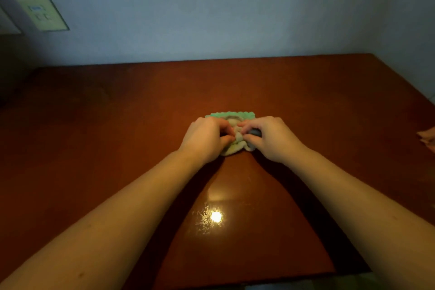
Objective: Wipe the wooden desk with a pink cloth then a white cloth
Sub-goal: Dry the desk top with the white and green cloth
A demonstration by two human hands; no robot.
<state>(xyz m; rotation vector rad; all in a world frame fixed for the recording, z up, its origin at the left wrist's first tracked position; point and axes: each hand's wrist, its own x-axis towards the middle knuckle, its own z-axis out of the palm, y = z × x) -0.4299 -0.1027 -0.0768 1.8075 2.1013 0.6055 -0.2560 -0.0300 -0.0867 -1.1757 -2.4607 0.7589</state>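
I see both forearms stretched forward, left hand (207,138) and right hand (270,136) close together, fingers curled, seemingly pinching the cloth (231,149).

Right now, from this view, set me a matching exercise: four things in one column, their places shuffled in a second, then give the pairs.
Things:
1. white cloth
2. pink cloth
3. wall plate
4. light glare

Places:
A. at the far right edge of the view, on the desk
B. on the desk top, nearest the camera
C. upper left, on the wall
D. bunched between the left hand and right hand

Pairs: 1-D, 2-A, 3-C, 4-B.
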